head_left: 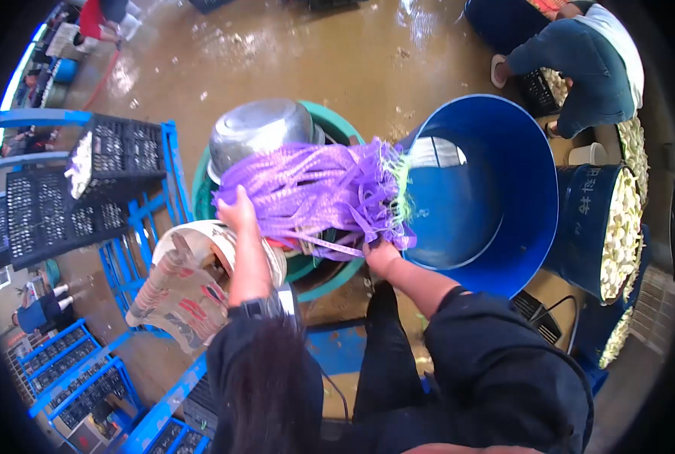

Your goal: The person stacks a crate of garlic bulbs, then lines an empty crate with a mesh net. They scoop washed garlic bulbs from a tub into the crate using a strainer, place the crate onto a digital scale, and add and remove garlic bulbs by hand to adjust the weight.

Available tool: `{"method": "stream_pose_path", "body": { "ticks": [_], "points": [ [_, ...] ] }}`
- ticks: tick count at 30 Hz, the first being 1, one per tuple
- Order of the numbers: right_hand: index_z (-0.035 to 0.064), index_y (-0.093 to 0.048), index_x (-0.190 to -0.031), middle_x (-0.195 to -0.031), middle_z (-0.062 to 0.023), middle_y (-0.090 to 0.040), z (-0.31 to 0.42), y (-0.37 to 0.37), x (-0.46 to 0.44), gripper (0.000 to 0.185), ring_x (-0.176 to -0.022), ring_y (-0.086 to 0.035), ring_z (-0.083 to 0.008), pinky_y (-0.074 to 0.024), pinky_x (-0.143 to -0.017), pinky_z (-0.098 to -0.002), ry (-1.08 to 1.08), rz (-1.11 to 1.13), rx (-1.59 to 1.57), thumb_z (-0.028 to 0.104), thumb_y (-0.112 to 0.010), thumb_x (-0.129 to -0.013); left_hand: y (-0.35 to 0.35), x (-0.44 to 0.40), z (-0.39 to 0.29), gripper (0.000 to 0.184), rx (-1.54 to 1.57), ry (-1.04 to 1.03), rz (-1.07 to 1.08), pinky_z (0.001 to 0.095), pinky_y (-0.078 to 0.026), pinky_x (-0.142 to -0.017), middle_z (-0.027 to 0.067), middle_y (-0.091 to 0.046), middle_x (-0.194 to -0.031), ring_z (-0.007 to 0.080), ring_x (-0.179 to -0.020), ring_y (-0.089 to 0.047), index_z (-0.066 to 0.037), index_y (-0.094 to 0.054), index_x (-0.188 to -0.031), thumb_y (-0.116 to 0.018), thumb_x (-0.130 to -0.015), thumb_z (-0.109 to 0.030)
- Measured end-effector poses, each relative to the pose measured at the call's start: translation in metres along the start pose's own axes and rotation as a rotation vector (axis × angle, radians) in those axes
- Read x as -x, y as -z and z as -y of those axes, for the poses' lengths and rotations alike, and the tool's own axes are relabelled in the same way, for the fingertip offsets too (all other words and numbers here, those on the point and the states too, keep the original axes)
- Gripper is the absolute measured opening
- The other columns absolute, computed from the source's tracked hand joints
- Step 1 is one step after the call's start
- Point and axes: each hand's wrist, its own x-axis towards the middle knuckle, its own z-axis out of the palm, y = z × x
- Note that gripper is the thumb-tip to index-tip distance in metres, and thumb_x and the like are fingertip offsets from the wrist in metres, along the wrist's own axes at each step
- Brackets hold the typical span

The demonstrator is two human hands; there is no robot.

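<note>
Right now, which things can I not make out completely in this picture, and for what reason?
All in the head view:
Left hand: fingertips partly hidden by the purple straps.
Right hand: fingers mostly hidden by the same straps.
Green tub: inside mostly covered by straps and metal basin.
Person in red: cut off by the top edge.

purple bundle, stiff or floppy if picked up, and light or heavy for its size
The purple bundle is probably floppy, since its strips bend and crumple. It is likely light for its size, being thin flat strips. The loose green fringe might trail or snag.
</note>
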Motion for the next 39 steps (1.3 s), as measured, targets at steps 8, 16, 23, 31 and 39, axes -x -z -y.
{"method": "stream_pose_path", "body": {
  "ticks": [8, 16, 23, 31, 39],
  "points": [
    [0.0087, -0.056, -0.084, -0.069, -0.0157, -0.058, -0.049, 0.166, 0.185, 0.016, -0.066, -0.057, -0.0367, -0.0451, -0.058, -0.0459, -0.084, -0.116, -0.603, 0.024, -0.052, -0.084, -0.019, -0.021, -0.018, 0.1, -0.267, 0.491, 0.072, 0.047, -0.021, -0.104, 0.0288, -0.005, -0.141, 0.0406, -0.129, -0.018, -0.006, -0.02, -0.138, -0.06, -0.066, -0.062],
    [0.0004, -0.057, -0.077, -0.07, -0.0173, -0.059, -0.185, 0.101, 0.418, 0.025, -0.062, -0.057, -0.025, -0.0424, -0.056, -0.0348, -0.994, -0.308, -0.512, 0.02, -0.045, -0.087, -0.027, -0.031, 0.013, 0.1, -0.27, 0.337, 0.17, 0.053, -0.012, -0.104, 0.0251, -0.007, -0.143, 0.0452, -0.13, -0.008, -0.013, -0.017, -0.14, -0.056, -0.066, -0.067],
    [0.0041, -0.06, -0.082, -0.077, -0.0229, -0.06, -0.14, 0.108, 0.696, 0.029, -0.078, -0.058, -0.0389, -0.0453, -0.068, -0.0471, -1.537, 0.09, 0.005, 0.03, -0.047, -0.085, -0.02, 0.066, -0.02, 0.086, -0.137, -0.083, -0.01, 0.0477, -0.018, -0.104, 0.0365, -0.017, -0.134, 0.0442, -0.127, -0.021, -0.002, -0.026, -0.135, -0.058, -0.074, -0.054],
    [0.0091, -0.05, -0.089, -0.075, -0.0178, -0.061, -0.052, 0.092, 0.945, 0.024, -0.07, -0.06, -0.0366, -0.0481, -0.059, -0.047, -1.797, 0.199, 0.448, 0.03, -0.038, -0.092, 0.02, 0.43, -0.069, 0.059, -0.081, -1.431, 0.991, 0.0483, -0.024, -0.102, 0.0232, -0.031, -0.133, 0.0396, -0.124, -0.029, -0.011, -0.045, -0.124, -0.063, -0.069, -0.021],
    [0.0068, -0.047, -0.095, -0.084, -0.0176, -0.061, -0.014, -0.045, 1.171, 0.029, -0.078, -0.059, -0.0353, -0.0469, -0.062, -0.0466, -1.948, 0.153, 0.461, 0.032, -0.033, -0.094, -0.046, 0.546, -0.06, 0.023, -0.618, -1.232, 0.872, 0.0421, -0.047, -0.073, 0.0139, -0.062, -0.085, 0.0324, -0.084, -0.058, -0.006, -0.058, -0.088, -0.052, -0.082, -0.028]
  ]
}}
